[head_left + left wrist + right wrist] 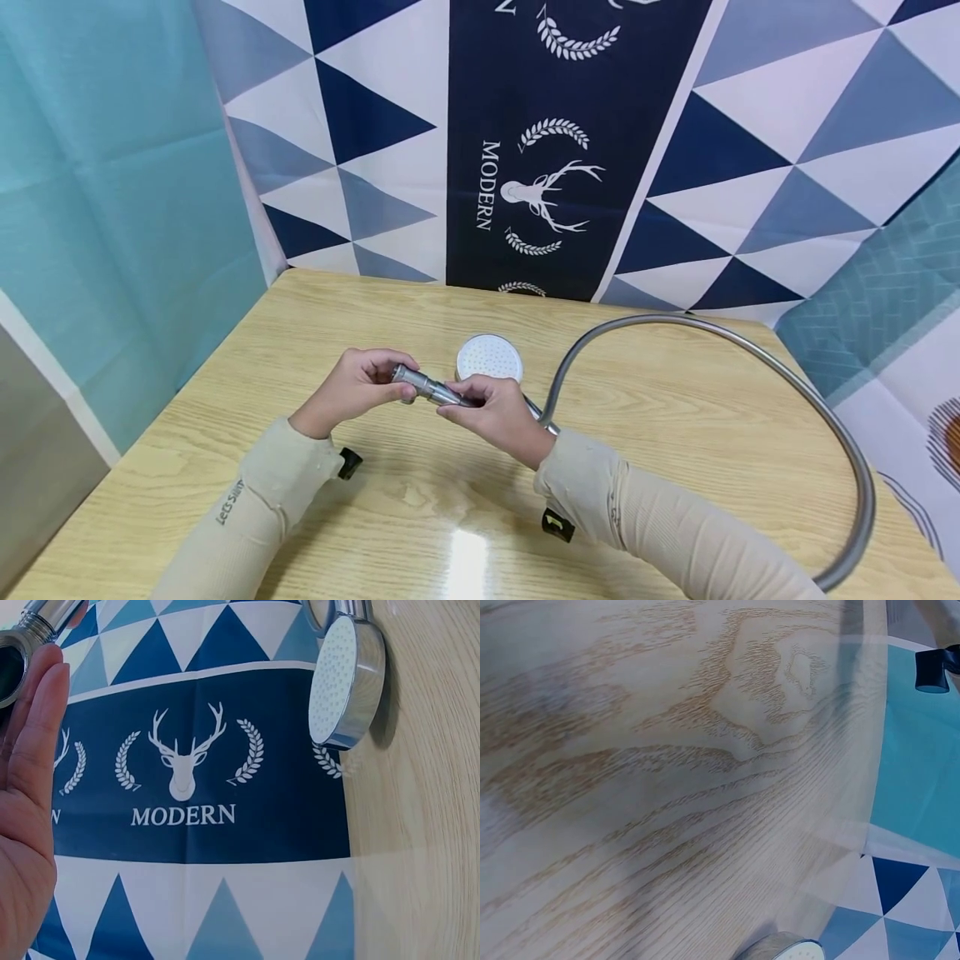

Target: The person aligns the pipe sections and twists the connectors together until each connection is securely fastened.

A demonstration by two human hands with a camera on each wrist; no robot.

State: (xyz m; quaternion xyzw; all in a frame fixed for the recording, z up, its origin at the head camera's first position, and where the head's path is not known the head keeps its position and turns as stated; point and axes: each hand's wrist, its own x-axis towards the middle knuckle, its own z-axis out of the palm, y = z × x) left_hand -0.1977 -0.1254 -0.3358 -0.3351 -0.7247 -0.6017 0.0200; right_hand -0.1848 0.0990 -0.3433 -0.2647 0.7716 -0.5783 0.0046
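Observation:
Both hands hold a silver metal tubular fitting [426, 385] above the table. My left hand [358, 387] grips its left end between thumb and fingers, while my right hand [495, 408] pinches the right end. In the left wrist view the fitting [39, 621] shows ridged rings and a dark, round open end by the fingers of the left hand [28, 787]. Just behind the right hand lies a chrome shower head [489, 358] with a white nozzle face, its handle partly hidden by that hand. The right wrist view shows the shower head's edge [784, 949], but not the hand.
A grey shower hose [832, 417] loops from near the shower head across the right side of the wooden table [405, 525]. Patterned cloth [390, 125] hangs behind the table, and teal cloth [120, 183] at the left. Black straps [557, 525] sit at the wrists.

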